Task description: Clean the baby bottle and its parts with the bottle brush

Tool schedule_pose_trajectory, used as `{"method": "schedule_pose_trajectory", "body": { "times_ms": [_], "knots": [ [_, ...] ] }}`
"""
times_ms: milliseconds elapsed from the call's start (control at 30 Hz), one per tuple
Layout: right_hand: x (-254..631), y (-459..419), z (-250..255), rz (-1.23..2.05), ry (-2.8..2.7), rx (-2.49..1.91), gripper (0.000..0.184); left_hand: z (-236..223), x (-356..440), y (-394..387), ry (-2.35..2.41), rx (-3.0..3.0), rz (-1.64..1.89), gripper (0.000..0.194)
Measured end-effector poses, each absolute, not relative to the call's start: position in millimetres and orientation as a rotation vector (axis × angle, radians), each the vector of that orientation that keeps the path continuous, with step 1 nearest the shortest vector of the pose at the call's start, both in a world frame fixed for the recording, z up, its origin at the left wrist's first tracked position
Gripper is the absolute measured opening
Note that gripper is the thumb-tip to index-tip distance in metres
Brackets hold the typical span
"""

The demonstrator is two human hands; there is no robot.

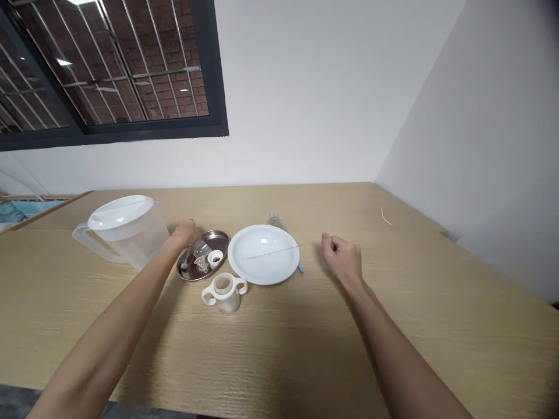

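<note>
My left hand [187, 233] is closed at the far left rim of an oval metal tray [180, 274]. Its fingertips are hidden, so what they hold, if anything, cannot be made out. From below it, a thin stem with a pale rounded end [184, 266] runs down into the tray. Beside that lie a clear cover [201, 249], a small clear part [201, 264] and a white ring-shaped cap [215, 258]. My right hand [343, 256] rests as a loose fist on the table, right of a white plate [262, 270], with nothing visible in it.
A lidless two-handled baby cup [227, 294] stands before the tray. At left is a lidded plastic pitcher [126, 227]. A thin wire-like rod [275, 252] crosses the plate; grey bristles [276, 220] and a blue tip [301, 268] show at its edges. A pale curved strip [385, 217] lies far right.
</note>
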State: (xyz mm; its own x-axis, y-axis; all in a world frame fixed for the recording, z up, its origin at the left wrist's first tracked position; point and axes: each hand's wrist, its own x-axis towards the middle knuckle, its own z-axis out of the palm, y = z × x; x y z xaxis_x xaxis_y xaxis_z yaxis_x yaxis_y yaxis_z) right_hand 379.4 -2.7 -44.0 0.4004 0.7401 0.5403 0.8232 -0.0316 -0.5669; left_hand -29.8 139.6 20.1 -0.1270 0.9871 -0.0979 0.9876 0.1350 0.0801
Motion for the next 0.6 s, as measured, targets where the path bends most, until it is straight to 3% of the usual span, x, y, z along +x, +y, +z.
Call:
{"method": "schedule_pose_trajectory", "body": {
  "times_ms": [600],
  "knots": [
    [379.5, -3.4, -42.8, -0.121, -1.352, -1.802, 0.049, 7.5, -34.8, 135.2, 2.306, 1.990, 0.101, 0.037]
  ]
}}
